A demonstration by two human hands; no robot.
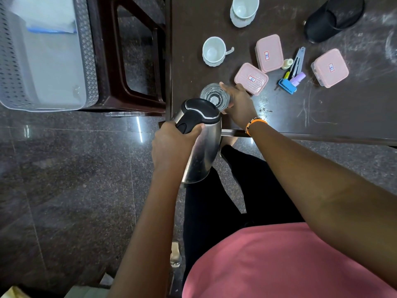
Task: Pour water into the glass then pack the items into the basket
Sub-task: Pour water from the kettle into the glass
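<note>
My left hand [171,143] grips the black handle of a steel kettle [202,147], which is tilted with its lid and spout toward a clear glass [213,95]. The glass stands near the left front corner of the dark table [343,117]. My right hand [238,102] holds the glass from its right side, fingers curled round it. The kettle's spout is hidden under its lid, and I cannot tell whether water flows. A white perforated basket [90,61] sits on a brown stool [111,61] to the left of the table.
On the table lie three pink lidded boxes [251,78] [269,52] [329,67], two white cups [213,51] [243,9], a black slipper [335,16] and a cluster of small items [292,78] including a blue clip and a purple bottle. Polished stone floor lies below.
</note>
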